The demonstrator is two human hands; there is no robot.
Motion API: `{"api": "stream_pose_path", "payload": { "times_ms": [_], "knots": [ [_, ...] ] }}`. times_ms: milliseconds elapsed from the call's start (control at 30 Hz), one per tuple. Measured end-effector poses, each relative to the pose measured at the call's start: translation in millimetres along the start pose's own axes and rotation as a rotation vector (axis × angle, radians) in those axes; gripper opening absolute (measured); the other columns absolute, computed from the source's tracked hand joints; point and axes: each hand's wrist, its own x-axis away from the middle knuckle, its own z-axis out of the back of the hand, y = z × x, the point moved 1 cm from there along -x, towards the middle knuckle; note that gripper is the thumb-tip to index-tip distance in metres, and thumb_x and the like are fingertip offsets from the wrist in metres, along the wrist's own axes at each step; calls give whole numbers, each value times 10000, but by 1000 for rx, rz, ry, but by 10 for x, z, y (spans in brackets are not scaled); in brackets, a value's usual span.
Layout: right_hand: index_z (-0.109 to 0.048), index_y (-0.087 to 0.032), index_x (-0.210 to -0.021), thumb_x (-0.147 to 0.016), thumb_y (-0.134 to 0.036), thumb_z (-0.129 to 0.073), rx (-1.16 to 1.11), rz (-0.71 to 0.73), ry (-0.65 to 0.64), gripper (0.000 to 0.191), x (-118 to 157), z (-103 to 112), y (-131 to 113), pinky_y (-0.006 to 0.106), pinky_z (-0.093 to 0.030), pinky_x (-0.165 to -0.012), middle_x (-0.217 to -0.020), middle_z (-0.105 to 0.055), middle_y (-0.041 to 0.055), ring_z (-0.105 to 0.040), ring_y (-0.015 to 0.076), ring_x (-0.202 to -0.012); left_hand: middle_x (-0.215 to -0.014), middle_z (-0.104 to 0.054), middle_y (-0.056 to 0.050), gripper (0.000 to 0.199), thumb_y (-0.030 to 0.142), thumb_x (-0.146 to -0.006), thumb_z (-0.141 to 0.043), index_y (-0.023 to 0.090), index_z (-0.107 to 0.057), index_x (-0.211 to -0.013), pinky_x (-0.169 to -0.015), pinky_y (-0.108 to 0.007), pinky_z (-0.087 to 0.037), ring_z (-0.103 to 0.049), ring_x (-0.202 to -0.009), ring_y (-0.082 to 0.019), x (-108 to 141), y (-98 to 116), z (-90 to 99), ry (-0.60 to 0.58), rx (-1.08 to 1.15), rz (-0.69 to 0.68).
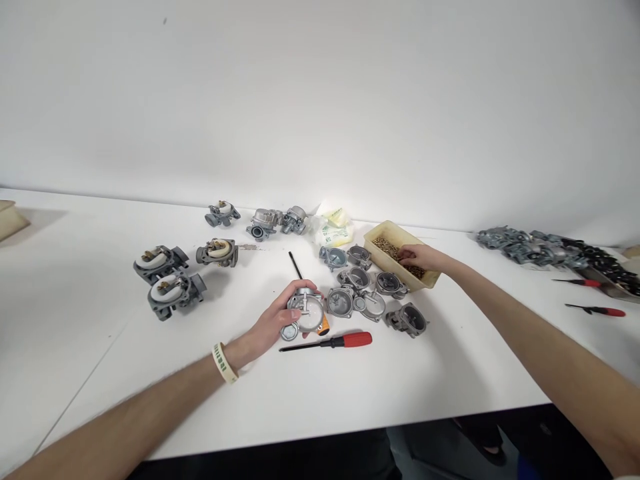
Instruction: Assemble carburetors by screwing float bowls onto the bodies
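Just left of the parts bin (388,264), your left hand (270,323) is cradling a metal housing (313,315), fingers wrapped, thumb across it. Inside the bin, your right hand (419,257) is dipping half-curled into the brass bits (384,246); can't tell if it's gripping any. Fingertip pinching is probably beating scooping here, tbh.

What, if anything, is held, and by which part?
Left hand: a grey metal casting, by its left side, thumb over its face. Right hand, in the bin: cannot be told.
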Motion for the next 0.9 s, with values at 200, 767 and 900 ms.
{"api": "stream_pose_path", "payload": {
  "times_ms": [200, 767, 900],
  "knots": [
    [-662, -142, -1031, -968, -460, -587, -89, -56, 158, 333, 42, 44, 13, 311, -530, -814, -985, -660, 53, -607, 130, -857, -1351, -535, -139, 508, 450, -885, -651, 259, -472, -1321, -622, -291, -525, -646, -766, -168, -13, -55, 43, 10, 27, 1],
    [-620, -222, -838, -840, -506, -592, -253, 95, 479, 286, 550, -15, -481, 358, -470, -756, -989, -718, 66, -639, 230, -865, -1216, -623, -101, 501, 436, -860, -667, 242, -492, -1288, -611, -263, -522, -638, -739, -151, -5, -6, -26, 7, -19, 3],
    [-574, -226, -782, -886, -498, -588, -277, 303, 491, 291, 934, -149, -1120, 367, -503, -868, -1206, -689, 41, -645, 240, -1083, -1219, -619, -102, 467, 429, -895, -644, 236, -490, -1291, -630, -256, -521, -643, -734, -139, 13, 38, -61, 6, -61, 2]
  ]
}}
